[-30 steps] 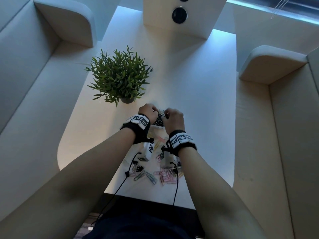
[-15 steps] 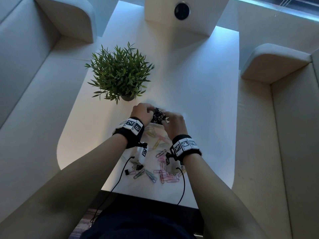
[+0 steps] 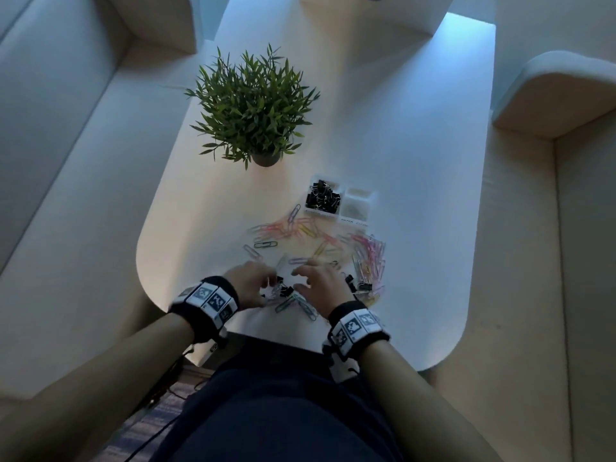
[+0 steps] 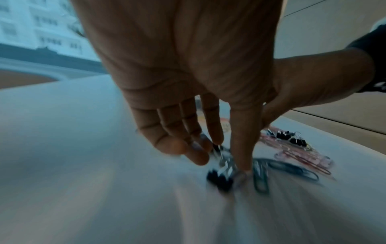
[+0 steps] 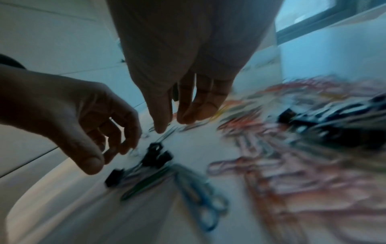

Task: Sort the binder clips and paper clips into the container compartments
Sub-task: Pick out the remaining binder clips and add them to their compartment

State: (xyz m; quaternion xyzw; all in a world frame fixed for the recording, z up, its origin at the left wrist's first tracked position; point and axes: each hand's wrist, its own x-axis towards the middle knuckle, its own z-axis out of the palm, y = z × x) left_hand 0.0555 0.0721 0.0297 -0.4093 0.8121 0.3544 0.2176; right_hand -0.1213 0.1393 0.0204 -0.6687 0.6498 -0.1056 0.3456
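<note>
The clear container (image 3: 366,217) stands mid-table; its left compartment holds several black binder clips (image 3: 322,197), and its right compartments look empty. Coloured paper clips (image 3: 368,258) lie scattered in front of it. A few black binder clips (image 3: 284,289) lie between my hands near the table's front edge. My left hand (image 3: 266,285) hovers over these binder clips (image 4: 219,179) with loosely curled fingers and thumb either side of their wire handles, gripping nothing that I can see. My right hand (image 3: 301,278) hangs relaxed and empty just to the right (image 5: 169,125).
A potted green plant (image 3: 251,105) stands behind and left of the container. More binder clips (image 3: 361,288) sit in the paper-clip pile by my right wrist. The white table (image 3: 416,195) is flanked by beige sofas; its front edge is right under my wrists.
Both hands were together over the container with binder clips; they have drawn back to the front of the table, empty, and the container now shows.
</note>
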